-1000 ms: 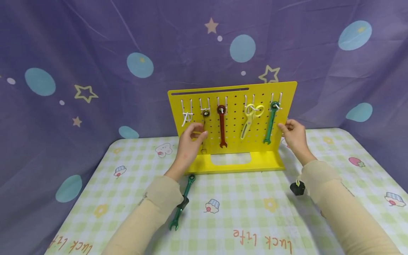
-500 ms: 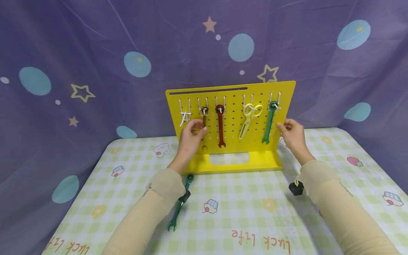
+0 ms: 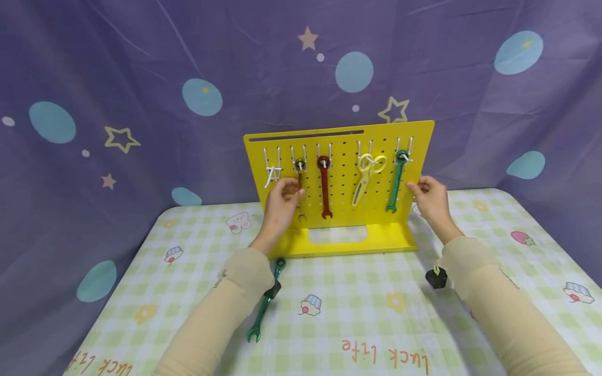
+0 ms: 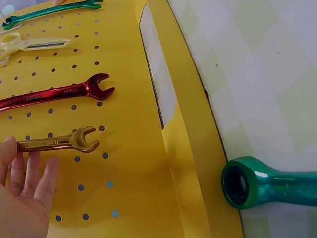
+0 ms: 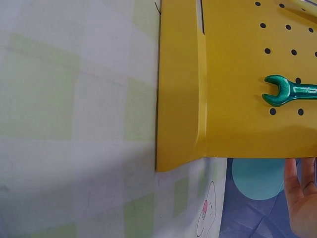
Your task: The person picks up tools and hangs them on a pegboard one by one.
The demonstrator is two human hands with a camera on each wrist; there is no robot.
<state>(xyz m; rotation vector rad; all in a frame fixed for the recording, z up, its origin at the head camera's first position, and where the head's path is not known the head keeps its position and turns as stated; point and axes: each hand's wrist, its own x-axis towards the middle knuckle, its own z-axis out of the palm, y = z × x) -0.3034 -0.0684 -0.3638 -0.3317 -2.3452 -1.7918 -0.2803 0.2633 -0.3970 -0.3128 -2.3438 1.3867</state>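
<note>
My left hand (image 3: 280, 206) pinches a gold wrench (image 4: 57, 143) by its shaft; the wrench's ring end is at a white hook on the yellow pegboard (image 3: 346, 214), open end pointing down. To its right hang a red wrench (image 3: 325, 190), yellow scissors (image 3: 364, 180) and a green wrench (image 3: 397, 183). At the far left a white hook (image 3: 273, 175) holds no tool. My right hand (image 3: 431, 201) grips the board's right edge between thumb and fingers; some fingers lie behind the board.
A second green wrench (image 3: 260, 317) with a black band lies on the checked tablecloth (image 3: 357, 303), its ring end close to the board's base. By the right sleeve shows a black object (image 3: 437, 278). A purple curtain (image 3: 263, 62) hangs behind the table.
The gold wrench has risen slightly, and its ring end has come onto the hook. My left hand moved up a little with it. My right hand has kept its grip on the edge.
</note>
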